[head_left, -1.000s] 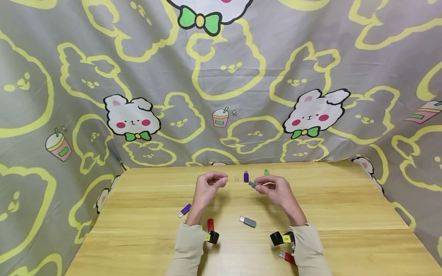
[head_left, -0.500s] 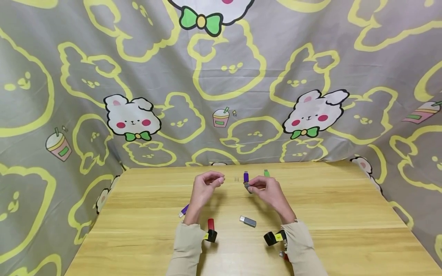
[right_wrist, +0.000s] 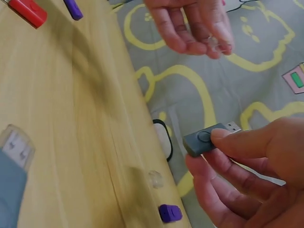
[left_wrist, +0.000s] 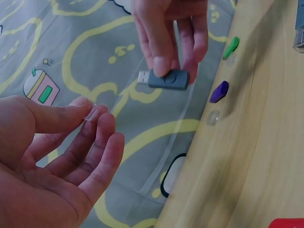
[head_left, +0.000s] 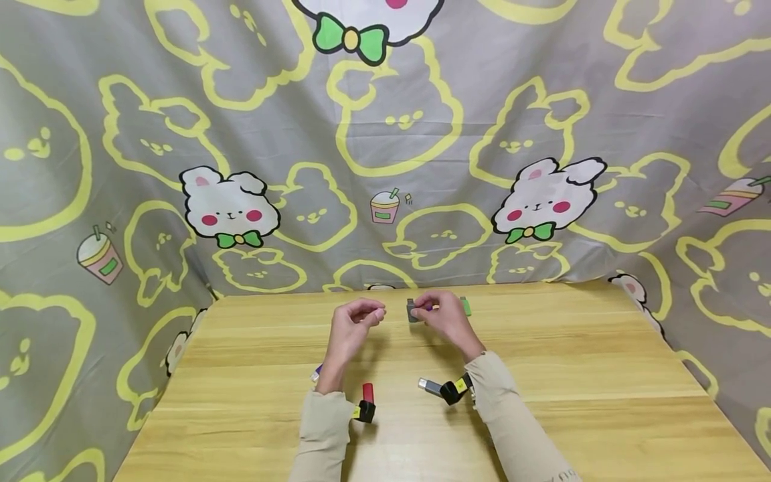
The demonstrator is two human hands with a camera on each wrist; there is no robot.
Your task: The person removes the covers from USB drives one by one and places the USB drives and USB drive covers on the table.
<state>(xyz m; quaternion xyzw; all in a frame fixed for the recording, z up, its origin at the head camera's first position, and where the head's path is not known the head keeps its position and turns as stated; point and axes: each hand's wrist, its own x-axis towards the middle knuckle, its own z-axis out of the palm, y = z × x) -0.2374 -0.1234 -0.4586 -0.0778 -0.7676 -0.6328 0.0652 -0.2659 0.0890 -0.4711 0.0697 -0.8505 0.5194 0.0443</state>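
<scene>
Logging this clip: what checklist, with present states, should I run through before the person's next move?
1. Right hand grips the grey stick: ok.
2. Its metal plug is bare: ok.
3. Left hand pinches a clear cap: ok.
4. A loose cap lies beside the far purple stick: ok.
5. Second grey stick is uncapped: not ok, its plug is covered.
6. Red stick is uncapped: cannot tell, plug mostly out of view.

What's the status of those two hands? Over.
Left hand pinches clear cap. Right hand holds gray USB stick, plug bare. No obstacle visible between them.
</scene>
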